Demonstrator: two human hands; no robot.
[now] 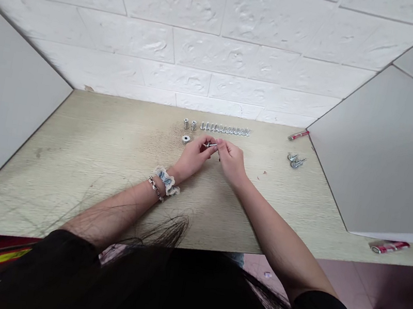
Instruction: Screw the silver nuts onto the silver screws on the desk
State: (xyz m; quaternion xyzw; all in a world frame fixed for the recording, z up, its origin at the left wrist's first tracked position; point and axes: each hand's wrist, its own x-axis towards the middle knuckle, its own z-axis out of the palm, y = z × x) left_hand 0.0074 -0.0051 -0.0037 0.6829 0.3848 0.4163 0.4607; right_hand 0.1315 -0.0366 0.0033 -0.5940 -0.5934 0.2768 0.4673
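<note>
My left hand [193,156] and my right hand [232,164] meet above the middle of the table. Between their fingertips is a small silver bolt [211,145], lying roughly level. The left fingers are closed around one part of it, and the right thumb and fingers pinch its right end. Most of it is hidden by the fingers. Just left of my left hand lies a round metal piece with a dark hole [186,140]. Behind the hands, several silver bolts [226,130] stand in a tight row, with two thicker threaded metal pieces [190,124] to their left.
A few loose bolts [296,161] lie at the right. One red cylinder [298,135] rests by the right panel [395,153], another red cylinder [390,248] near the front right edge. A white brick wall [195,48] closes the back; a grey panel [7,102] stands left.
</note>
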